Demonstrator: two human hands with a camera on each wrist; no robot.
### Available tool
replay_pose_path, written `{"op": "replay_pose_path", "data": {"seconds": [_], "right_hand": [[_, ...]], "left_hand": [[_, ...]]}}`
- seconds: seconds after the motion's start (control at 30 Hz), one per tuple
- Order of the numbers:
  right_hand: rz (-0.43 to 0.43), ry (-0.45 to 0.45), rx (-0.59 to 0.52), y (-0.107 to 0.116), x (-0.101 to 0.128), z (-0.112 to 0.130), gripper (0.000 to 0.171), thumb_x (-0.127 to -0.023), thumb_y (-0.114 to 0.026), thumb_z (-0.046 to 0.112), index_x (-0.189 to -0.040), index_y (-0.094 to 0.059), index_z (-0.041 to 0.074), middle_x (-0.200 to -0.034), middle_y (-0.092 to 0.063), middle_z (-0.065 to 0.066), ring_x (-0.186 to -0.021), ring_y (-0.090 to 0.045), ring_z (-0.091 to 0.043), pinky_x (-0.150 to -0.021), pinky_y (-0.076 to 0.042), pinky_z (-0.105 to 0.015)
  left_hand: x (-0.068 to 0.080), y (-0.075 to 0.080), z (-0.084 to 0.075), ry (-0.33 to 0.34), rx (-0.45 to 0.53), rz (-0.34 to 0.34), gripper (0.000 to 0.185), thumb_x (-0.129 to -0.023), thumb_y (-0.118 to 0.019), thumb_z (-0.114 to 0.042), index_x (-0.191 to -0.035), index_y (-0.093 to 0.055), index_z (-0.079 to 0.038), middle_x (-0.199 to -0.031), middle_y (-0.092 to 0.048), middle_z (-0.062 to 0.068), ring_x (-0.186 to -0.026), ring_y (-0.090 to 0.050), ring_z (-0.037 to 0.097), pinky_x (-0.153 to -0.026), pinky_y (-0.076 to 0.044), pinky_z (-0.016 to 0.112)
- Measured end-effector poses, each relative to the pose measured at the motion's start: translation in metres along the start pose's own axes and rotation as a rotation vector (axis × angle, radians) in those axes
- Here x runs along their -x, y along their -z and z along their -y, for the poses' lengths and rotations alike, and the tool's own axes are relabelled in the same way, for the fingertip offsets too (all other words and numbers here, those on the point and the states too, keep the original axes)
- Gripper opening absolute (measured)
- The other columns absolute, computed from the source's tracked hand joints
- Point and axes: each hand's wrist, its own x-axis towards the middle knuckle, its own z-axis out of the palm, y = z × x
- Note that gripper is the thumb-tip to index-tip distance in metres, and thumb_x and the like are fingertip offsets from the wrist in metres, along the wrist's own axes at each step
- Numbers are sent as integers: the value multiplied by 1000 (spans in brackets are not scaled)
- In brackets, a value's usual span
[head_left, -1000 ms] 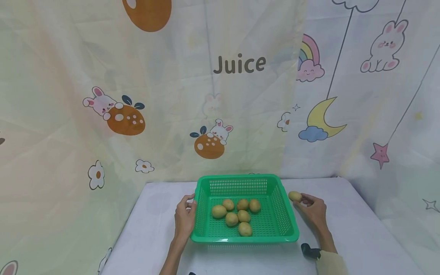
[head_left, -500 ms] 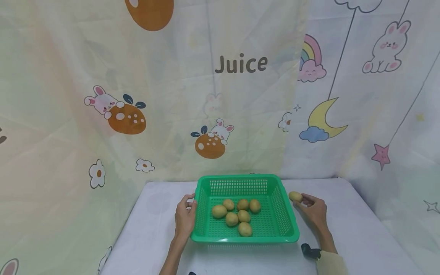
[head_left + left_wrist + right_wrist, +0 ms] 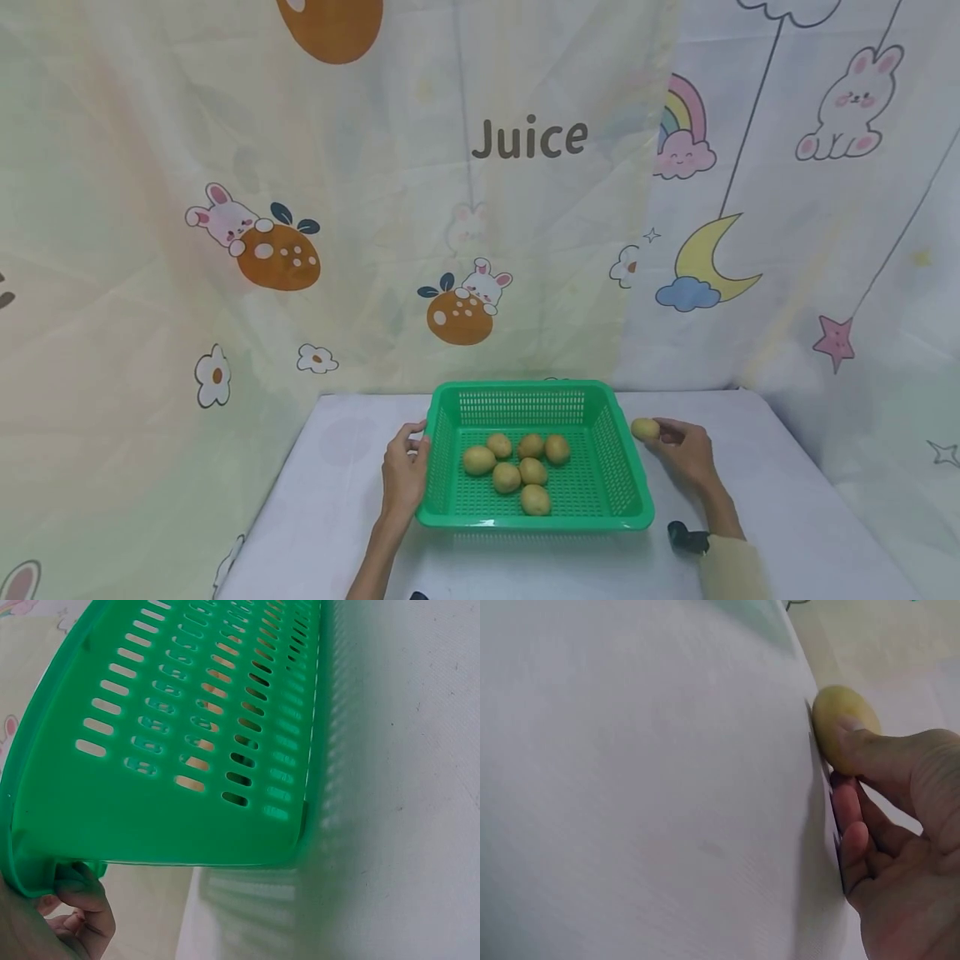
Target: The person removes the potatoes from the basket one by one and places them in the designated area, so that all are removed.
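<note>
The green perforated plastic basket (image 3: 534, 523) stands upright on the white-covered table (image 3: 337, 492). Seven potatoes (image 3: 506, 477) lie inside on the basket floor, grouped left of and around its centre.

The left hand (image 3: 405, 471) is partly closed, with fingers curled round the rim at the basket's left side. The right hand (image 3: 688, 454) pinches a single potato (image 3: 645, 429) between thumb and fingers, the remaining fingers bent. This potato is outside the basket, just beside its right wall; whether it touches the table cannot be determined.

A dark wrist-mounted device (image 3: 686, 539) sits at the beige sleeve (image 3: 733, 568) of the right arm. A printed curtain (image 3: 555, 250) hangs behind the table.
</note>
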Motion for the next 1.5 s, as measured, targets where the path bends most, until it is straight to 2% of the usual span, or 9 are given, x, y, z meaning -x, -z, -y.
{"op": "replay_pose_path", "data": {"seconds": [0.23, 0.53, 0.67, 0.73, 0.8, 0.9, 1.07, 1.27, 1.5], "right_hand": [[90, 30, -9, 11, -4, -2, 57, -100, -77, 16, -149, -59, -7, -137, -69, -32, -123, -69, -46, -104, -57, -60], [67, -7, -9, 16, -1, -2, 71, -97, -82, 19, -155, -52, -6, -144, -65, -35, -130, -64, -52, -108, -54, -63], [38, 17, -23, 24, 4, 6, 72, -99, -81, 22, -158, -49, -6, -146, -63, -36, -133, -64, -54, -108, -55, -62], [0, 55, -21, 30, 5, 14, 71, -99, -82, 23, -156, -52, -6, -144, -64, -36, -131, -65, -53, -105, -60, -53], [-47, 106, -6, 37, 5, 23, 70, -98, -83, 25, -154, -55, -6, -140, -67, -35, -127, -67, -52, -98, -62, -36], [-118, 205, 24, 48, 5, 40, 67, -96, -86, 25, -149, -60, -6, -134, -71, -32, -120, -70, -48, -87, -56, -14], [-186, 354, 60, 62, 6, 68, 63, -93, -89, 21, -145, -65, -4, -130, -75, -27, -113, -72, -43, -86, -52, -8], [-160, 449, 85, 66, 10, 108, 60, -91, -91, 20, -143, -69, 1, -129, -77, -23, -112, -74, -41, -88, -53, -11], [-27, 464, 78, 58, 13, 152, 57, -92, -90, 21, -142, -70, 1, -126, -79, -22, -110, -77, -40, -91, -65, -47]], "left_hand": [[0, 0, -1, -5, 0, 2, 34, -113, -58, -13, -144, -65, -2, -99, -75, 17, -69, -75, 17, -59, -56, 26], [1, -1, -1, -8, 10, 4, 34, -113, -58, -13, -143, -65, -1, -98, -74, 17, -67, -74, 15, -58, -57, 26], [0, -1, -1, -6, 8, 6, 34, -113, -57, -14, -143, -65, -1, -99, -74, 17, -66, -73, 15, -58, -56, 26], [0, 0, -1, -12, 9, 4, 34, -113, -58, -14, -143, -65, -1, -99, -75, 17, -66, -73, 15, -57, -56, 26], [-1, 1, 0, -10, 5, -2, 33, -113, -58, -14, -142, -66, -2, -98, -75, 17, -66, -72, 15, -58, -55, 26], [-1, 2, 0, -12, -9, -10, 33, -112, -59, -14, -142, -67, -2, -98, -75, 17, -65, -71, 16, -58, -54, 26], [-3, 1, 1, -7, -19, -13, 33, -112, -59, -13, -142, -67, -3, -97, -74, 17, -64, -69, 17, -58, -53, 26], [-2, 1, 1, -18, -13, -10, 33, -112, -59, -13, -141, -67, -3, -98, -76, 17, -64, -70, 16, -58, -54, 26], [-2, 1, 1, -19, 0, -7, 32, -112, -59, -12, -141, -67, -2, -99, -75, 18, -66, -71, 16, -58, -54, 26]]}}
